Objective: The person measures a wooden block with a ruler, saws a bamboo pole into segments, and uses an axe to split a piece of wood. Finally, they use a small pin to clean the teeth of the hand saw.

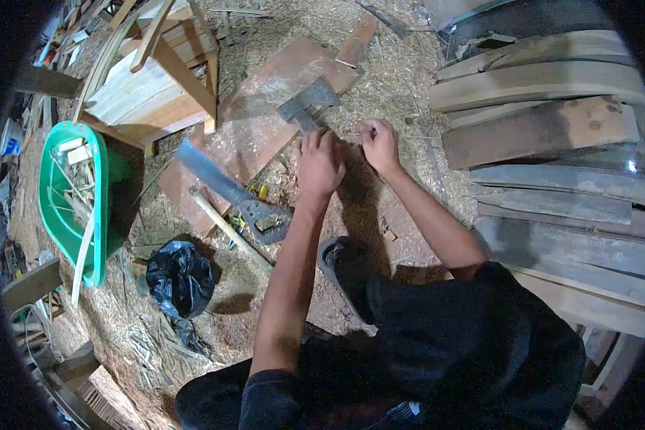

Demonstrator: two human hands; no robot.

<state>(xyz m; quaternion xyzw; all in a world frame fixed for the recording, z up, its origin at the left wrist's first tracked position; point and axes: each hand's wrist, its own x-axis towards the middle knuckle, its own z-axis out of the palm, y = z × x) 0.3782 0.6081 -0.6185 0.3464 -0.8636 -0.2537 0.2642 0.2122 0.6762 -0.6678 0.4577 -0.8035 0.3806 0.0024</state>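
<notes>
My left hand (320, 163) is closed at the near end of a dark, flat metal piece (312, 98), which lies on a reddish board (258, 115). Its fingertips are hidden, so what they grip is unclear. To its right, my right hand (381, 147) is raised with fingers curled in a pinch, and anything between them is too small to make out. The two hands are apart. A handsaw (211, 172) with a dark handle lies left of my left forearm, beside a pale wooden stick (229, 231).
A green tub (99, 208) of wood scraps stands at the left, below a wooden frame piece (150, 93). A black plastic bag (181, 279) sits nearer. Stacked planks (552, 186) line the right. Shavings cover the floor around a dark shoe (347, 272).
</notes>
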